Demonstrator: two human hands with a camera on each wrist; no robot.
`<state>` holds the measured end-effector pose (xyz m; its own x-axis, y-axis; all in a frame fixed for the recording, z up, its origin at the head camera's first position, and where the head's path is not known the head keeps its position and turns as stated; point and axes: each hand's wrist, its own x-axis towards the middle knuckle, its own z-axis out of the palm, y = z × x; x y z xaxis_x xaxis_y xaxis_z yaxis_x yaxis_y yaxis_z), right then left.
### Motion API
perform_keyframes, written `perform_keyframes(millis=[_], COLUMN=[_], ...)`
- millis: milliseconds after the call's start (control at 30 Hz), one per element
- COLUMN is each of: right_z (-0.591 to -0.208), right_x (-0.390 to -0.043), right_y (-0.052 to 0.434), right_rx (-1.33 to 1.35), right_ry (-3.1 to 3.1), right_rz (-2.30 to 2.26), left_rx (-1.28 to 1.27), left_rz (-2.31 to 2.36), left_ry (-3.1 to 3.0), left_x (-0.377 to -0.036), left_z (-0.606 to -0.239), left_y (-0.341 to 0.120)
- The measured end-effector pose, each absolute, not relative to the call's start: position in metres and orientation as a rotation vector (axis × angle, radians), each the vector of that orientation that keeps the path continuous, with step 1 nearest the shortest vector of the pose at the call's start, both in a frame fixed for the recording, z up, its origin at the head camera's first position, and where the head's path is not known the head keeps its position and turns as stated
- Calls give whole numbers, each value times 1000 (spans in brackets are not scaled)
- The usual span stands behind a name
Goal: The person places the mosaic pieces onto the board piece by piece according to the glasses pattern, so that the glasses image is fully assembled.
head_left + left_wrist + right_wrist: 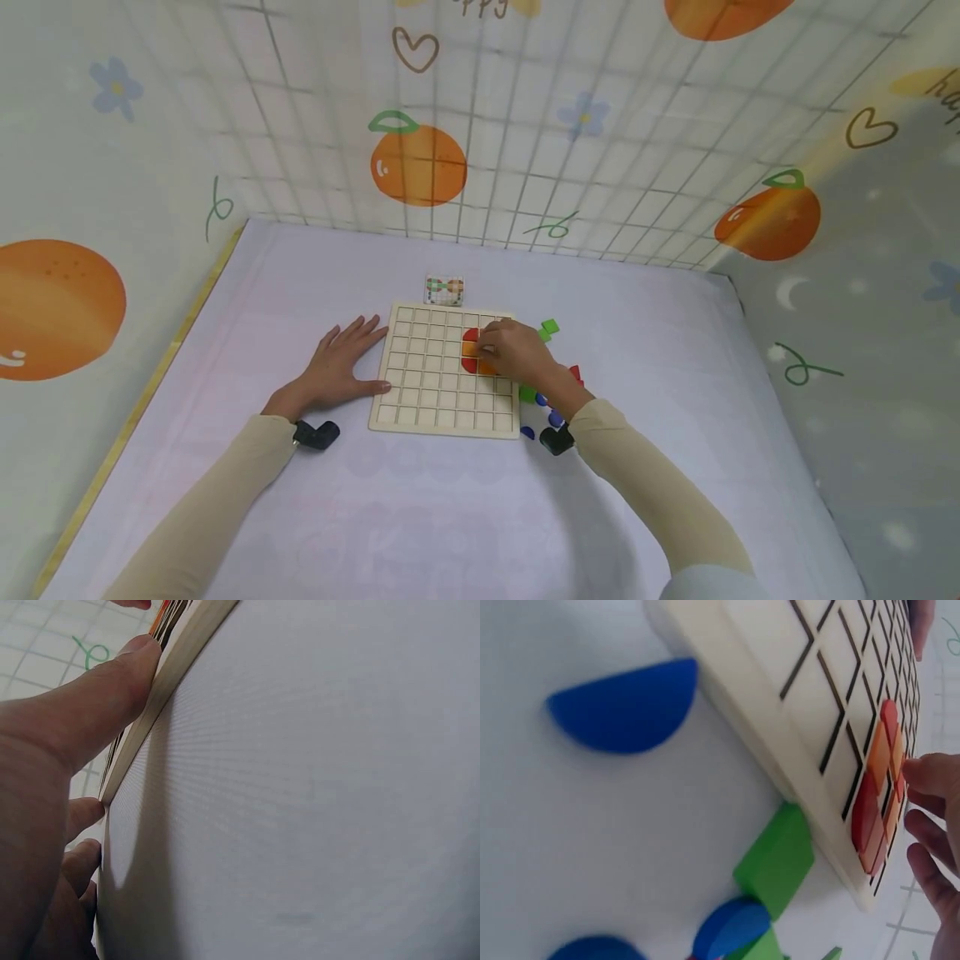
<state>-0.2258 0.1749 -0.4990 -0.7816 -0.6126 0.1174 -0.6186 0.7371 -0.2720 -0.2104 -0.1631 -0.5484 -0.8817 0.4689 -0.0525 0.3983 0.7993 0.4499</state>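
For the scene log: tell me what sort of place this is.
Probably a small staged play corner rather than a lived-in room: a tabletop under a pale cloth, screened by wire grid panels hung with orange-print fabric, with a wooden grid puzzle board and loose coloured pieces.

The light is bright and soft all over, with only faint shadows under the arms on the table (450,517), walls that bend at the picture edges, and blurry close-up wrist views.
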Motion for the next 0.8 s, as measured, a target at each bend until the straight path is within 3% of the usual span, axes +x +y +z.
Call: perform_keyframes(millis=[800], right_z=[-502], right_x=[-188], right_y=[249], right_rx=[592], right_ry=[-3177], right_rz=[399], left_rx=[682], left_rz=[663], left_ry=[2811], left_x=[-211], left_z=[-549], left_y=[-164])
